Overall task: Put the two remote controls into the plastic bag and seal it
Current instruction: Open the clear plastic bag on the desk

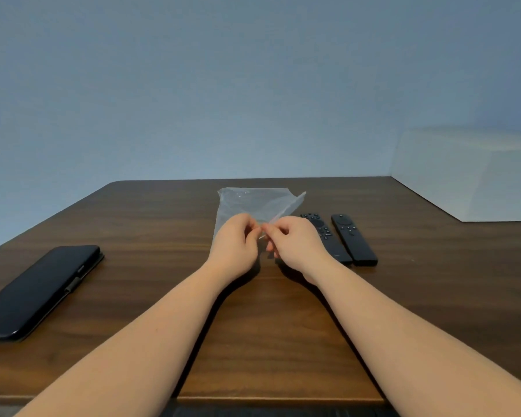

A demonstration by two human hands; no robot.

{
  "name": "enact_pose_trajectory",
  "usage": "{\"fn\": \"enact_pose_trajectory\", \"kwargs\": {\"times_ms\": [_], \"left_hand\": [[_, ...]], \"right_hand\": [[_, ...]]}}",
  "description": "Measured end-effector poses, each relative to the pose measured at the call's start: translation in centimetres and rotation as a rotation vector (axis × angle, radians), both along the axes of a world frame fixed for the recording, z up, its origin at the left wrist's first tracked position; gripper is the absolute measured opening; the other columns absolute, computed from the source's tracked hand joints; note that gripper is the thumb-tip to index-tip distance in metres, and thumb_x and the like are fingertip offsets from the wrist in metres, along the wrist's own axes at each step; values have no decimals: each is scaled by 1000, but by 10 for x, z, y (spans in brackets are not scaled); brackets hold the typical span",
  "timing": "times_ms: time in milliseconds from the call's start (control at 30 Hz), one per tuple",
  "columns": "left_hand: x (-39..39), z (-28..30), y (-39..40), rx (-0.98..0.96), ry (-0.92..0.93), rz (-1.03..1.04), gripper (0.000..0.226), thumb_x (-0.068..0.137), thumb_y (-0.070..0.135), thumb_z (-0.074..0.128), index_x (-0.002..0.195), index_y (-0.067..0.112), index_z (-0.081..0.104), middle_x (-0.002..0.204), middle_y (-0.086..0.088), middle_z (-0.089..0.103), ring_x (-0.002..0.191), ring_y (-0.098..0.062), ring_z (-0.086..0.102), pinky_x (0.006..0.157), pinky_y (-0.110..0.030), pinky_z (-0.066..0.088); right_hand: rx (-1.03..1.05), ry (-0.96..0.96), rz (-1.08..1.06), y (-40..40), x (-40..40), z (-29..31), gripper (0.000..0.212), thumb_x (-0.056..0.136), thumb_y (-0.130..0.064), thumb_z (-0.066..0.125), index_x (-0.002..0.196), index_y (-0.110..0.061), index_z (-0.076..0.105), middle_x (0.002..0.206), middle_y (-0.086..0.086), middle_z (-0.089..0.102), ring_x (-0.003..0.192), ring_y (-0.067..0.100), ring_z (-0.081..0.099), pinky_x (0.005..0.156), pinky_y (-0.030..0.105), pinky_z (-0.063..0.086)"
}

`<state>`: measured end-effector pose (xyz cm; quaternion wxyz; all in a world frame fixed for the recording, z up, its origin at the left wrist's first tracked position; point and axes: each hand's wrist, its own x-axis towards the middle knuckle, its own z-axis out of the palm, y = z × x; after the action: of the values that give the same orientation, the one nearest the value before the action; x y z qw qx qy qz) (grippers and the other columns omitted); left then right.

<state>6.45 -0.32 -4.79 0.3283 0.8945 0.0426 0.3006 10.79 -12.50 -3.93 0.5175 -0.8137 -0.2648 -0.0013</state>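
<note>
Pinched near edge of clear plastic bag (254, 203) at frame centre with left hand (234, 247) and right hand (295, 246), both clamped on it, two remote controls (340, 237) lying outside on table (163, 224), just right.

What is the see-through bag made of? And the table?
The bag looks like thin, soft plastic: clear, a bit cloudy, crinkled and shiny in spots. The table looks like dark wood or a wood-look coating: brown grain streaks with a smooth, slightly glossy top.
</note>
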Motion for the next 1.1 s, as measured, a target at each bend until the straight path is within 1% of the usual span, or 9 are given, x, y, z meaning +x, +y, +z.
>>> {"fn": "enact_pose_trajectory", "kwargs": {"times_ms": [200,300,400,533,700,833,933,1000,1100], "left_hand": [[-6,6,12,-119,-126,182,9,92,12,45,83,13,46,70,10,47,72,-22,51,68,-33,39],[-10,6,7,-24,-159,164,8,91,13,46,84,17,43,72,6,51,69,-22,52,66,-32,38],[-13,8,-2,97,-160,58,16,86,5,47,97,17,47,71,3,52,62,-19,48,59,-31,36],[-11,6,1,279,-86,12,27,86,6,48,106,13,64,84,4,49,77,-16,48,70,-29,42],[-10,5,4,267,-83,128,36,84,27,57,120,23,56,99,5,55,90,-14,51,77,-31,47],[-11,6,10,252,-90,164,51,80,-1,49,126,21,50,111,-4,54,98,-23,51,70,-29,38],[-10,9,20,265,-113,214,61,73,-12,44,127,15,49,119,-9,53,105,-27,45,74,-32,38],[-10,10,30,260,-133,251,62,72,-15,43,127,13,50,124,-11,53,103,-31,42,74,-33,37],[-11,11,41,256,-167,282,66,67,-19,41,123,12,53,123,-10,56,98,-33,40,74,-33,34]], "right_hand": [[-12,54,-44,-5,0,0,37,95,-25,51,63,-12,65,57,-1,63,54,10,55,66,28,47],[22,133,-45,-6,-1,2,36,93,-20,50,72,0,70,59,4,65,50,10,54,63,26,47],[34,183,-22,-6,-1,2,31,91,-17,48,77,1,69,65,9,68,52,13,54,64,29,48],[49,217,-10,-5,0,2,26,90,-16,47,72,-6,62,65,9,66,53,15,54,62,30,46],[51,242,40,-5,-3,5,27,91,-15,46,76,-2,66,66,10,65,46,11,52,50,24,43],[52,272,24,-3,-3,5,30,92,-15,43,82,-1,68,68,11,66,50,14,53,48,22,42],[23,240,-32,-4,-1,6,33,93,-16,41,77,-2,67,68,13,66,45,14,51,46,23,44],[-47,128,-103,-6,1,6,30,93,-18,43,80,-1,65,72,13,68,45,16,54,49,26,49],[-87,-71,-207,-11,5,5,14,90,-11,48,101,-9,56,86,9,64,70,25,62,67,38,56]]}}
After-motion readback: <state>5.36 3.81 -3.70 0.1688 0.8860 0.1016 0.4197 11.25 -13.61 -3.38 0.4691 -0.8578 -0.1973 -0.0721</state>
